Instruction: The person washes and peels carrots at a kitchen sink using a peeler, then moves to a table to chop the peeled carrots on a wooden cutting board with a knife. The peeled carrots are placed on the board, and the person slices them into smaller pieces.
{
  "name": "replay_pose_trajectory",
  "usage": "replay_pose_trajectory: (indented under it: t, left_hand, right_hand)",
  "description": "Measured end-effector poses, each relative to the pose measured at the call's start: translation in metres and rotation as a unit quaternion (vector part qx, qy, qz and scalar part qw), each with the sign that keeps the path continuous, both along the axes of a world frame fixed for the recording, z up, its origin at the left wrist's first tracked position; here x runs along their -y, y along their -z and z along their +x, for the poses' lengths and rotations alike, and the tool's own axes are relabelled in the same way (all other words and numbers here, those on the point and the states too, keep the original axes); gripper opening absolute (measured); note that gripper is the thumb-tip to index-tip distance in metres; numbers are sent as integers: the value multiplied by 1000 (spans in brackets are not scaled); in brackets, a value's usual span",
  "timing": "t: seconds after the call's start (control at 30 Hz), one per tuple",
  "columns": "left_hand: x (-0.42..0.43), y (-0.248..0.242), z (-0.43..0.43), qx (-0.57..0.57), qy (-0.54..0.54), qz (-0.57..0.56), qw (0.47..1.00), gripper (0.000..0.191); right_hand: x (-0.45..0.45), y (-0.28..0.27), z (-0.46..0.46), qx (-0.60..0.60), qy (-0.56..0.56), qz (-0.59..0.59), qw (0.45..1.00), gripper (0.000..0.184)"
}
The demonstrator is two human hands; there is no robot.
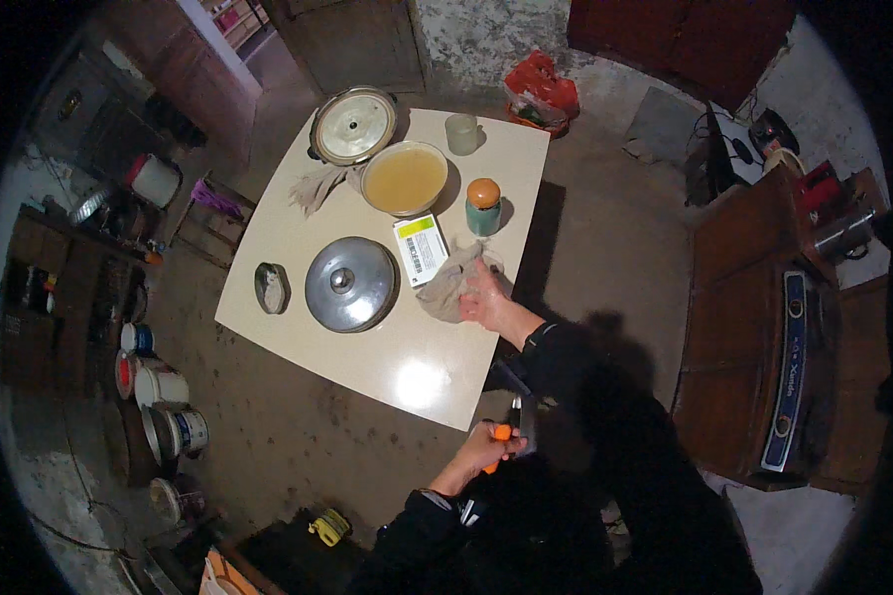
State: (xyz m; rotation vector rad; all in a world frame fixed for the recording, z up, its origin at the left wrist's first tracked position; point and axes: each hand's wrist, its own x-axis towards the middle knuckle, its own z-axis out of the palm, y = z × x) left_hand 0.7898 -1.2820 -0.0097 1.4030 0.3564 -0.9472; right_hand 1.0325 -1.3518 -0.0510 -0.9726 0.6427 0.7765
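My right hand [487, 301] rests on a crumpled grey cloth [446, 290] at the table's right edge. Below the table's near corner, my left hand [480, 454] is closed around an orange-handled tool [502, 432]; its working end is unclear. A white and green box [421, 251] touches the cloth. Behind it are a bowl of yellowish liquid [405, 178] and a green jar with an orange lid [484, 208]. A round metal lid with a knob [350, 284] lies left of the box.
On the pale table [312, 364] also stand a lidded pan [353, 125], a frosted glass [462, 134] and a small oval dish [271, 288]. A red plastic bag [542, 93] sits on the floor behind. Buckets [161, 387] line the left wall; a wooden cabinet [729, 335] stands right.
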Motion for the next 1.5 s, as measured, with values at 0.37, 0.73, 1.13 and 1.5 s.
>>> replay_pose_trajectory:
  t: [0.37, 0.73, 1.13, 1.5]
  left_hand:
    - [60, -67, 63, 93, -147, 189, 966, 16]
    - [92, 3, 112, 348, -163, 435, 814, 16]
    - [360, -100, 404, 217, 72, 353, 907, 30]
    - [569, -150, 624, 248, 272, 270, 889, 32]
  right_hand:
    - [200, -56, -2, 280, -235, -103, 925, 47]
    - [535, -42, -75, 119, -132, -80, 981, 33]
    - [696, -70, 64, 297, -18, -224, 928, 27]
    - [855, -209, 174, 388, -257, -652, 598, 56]
